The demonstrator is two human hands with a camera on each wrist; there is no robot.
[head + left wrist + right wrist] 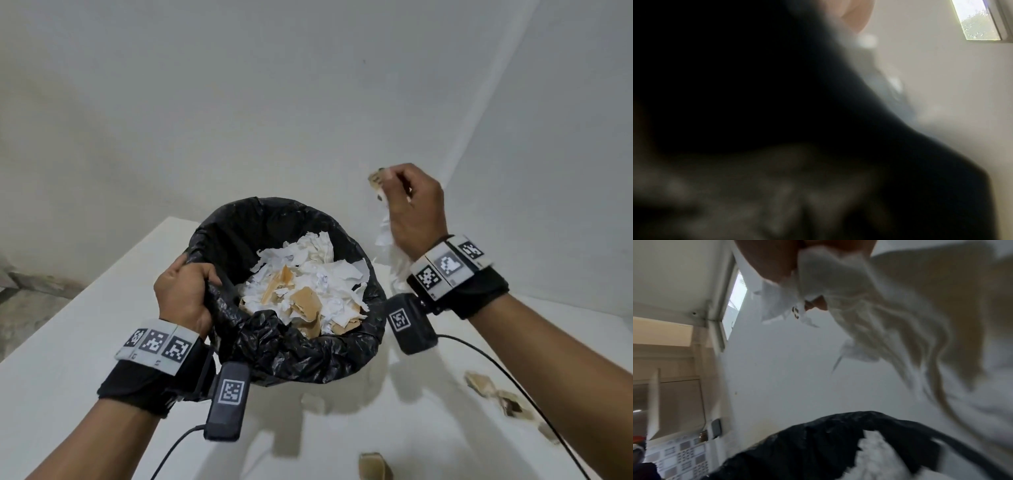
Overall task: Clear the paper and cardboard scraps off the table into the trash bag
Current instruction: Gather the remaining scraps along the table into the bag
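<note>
Left hand (pixel 183 296) grips the black trash bag's (pixel 301 359) rim on the table (pixel 68 342) while right hand (pixel 416 212) clutches crumpled paper scraps (pixel 385 229) just right of it.

We are seeing right hand (pixel 777 257) gripping white paper scraps (pixel 838 288), blurred, hanging above black trash bag (pixel 818 443).

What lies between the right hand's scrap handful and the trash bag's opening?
Nothing: in the head view, open air separates the scraps in the right hand from the trash bag rim.
</note>
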